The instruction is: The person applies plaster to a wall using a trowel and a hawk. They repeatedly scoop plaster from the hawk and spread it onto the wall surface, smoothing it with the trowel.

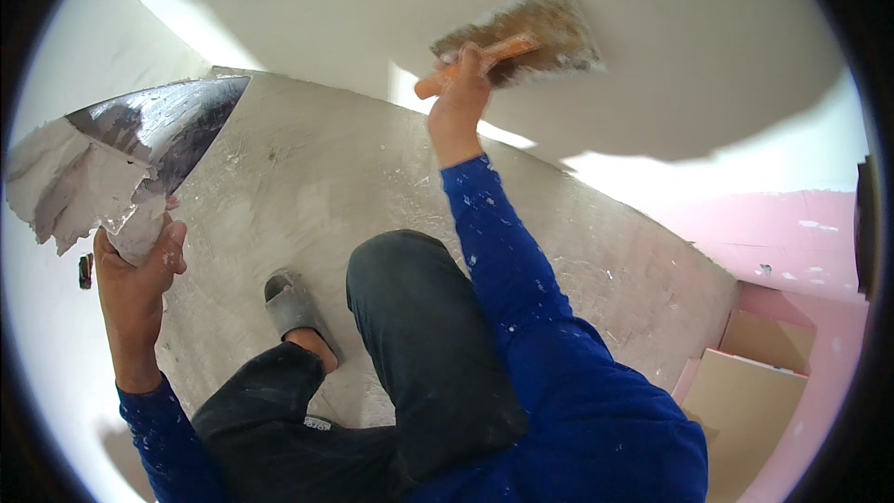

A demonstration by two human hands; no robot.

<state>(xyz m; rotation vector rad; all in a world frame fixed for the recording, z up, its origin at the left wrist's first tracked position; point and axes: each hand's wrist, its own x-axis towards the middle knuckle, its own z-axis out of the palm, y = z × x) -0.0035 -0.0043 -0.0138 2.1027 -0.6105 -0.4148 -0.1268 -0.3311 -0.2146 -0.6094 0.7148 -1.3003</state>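
Observation:
My right hand [458, 114] is closed around the orange handle of a plastering trowel [563, 23]. Its smeared rectangular blade lies against the pale, smooth wall [326, 9] in front of me. Off to the left, my left hand [135, 284] grips a putty hawk [186, 121], a broad dark metal plate that narrows toward the hand. A thick mass of whitish putty [79, 177] covers its left part and hangs over the edge down to my fingers. The hawk's handle is hidden by the putty and my hand.
Below is a grey concrete floor [251, 177] with scattered white specks. My foot in a grey slipper [298, 307] rests on it. Tan boards [745, 410] lean at the lower right by a pink wall section [782, 233]. A small dark opening [86, 271] marks the left wall.

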